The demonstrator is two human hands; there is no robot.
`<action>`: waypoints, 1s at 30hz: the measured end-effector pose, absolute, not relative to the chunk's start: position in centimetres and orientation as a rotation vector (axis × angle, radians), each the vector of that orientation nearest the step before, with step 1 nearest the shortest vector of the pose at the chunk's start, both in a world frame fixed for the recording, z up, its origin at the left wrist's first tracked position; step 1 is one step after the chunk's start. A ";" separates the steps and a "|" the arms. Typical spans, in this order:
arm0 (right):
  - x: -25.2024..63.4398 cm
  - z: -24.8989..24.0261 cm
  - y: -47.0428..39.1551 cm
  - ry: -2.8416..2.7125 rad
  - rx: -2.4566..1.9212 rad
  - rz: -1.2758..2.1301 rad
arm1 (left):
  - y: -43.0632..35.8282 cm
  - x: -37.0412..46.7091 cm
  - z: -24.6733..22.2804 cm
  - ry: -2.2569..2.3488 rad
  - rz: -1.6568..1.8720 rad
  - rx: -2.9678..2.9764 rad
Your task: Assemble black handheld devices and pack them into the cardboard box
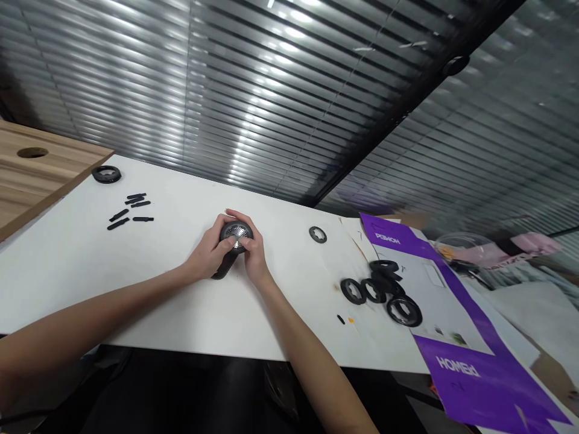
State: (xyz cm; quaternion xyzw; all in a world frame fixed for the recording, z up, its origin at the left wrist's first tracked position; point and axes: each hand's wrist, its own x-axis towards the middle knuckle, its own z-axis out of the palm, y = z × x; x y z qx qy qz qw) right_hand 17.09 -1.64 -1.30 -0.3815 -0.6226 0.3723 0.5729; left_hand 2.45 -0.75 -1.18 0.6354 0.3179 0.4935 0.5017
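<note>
Both hands grip a black fabric shaver, whose round, perforated metal head faces up. My left hand is closed around its left side, with the thumb pressed on the near edge of the head. On the other side my right hand wraps the rim, its thumb also on the metal and its fingers curled round the far edge. The dark handle slants down toward me, partly hidden by the left hand. A single black ring with a notched opening lies to the right of the hands.
Several black rings are heaped at the right, beside a purple and white printed sheet. Several small black strips lie on the white table at left. Another ring sits near a wooden board. Metal slatted shutters stand behind.
</note>
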 end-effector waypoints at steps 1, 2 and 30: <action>17.0 -1.2 -1.7 -1.451 -0.886 0.919 | -0.8 2.5 -1.1 0.773 1.180 1.533; 16.9 -1.1 -1.8 -1.440 -0.885 0.955 | -0.9 2.5 -1.1 0.778 1.168 1.530; 17.1 -0.8 -2.0 -1.390 -0.925 0.965 | -1.1 2.7 -0.8 0.821 1.093 1.481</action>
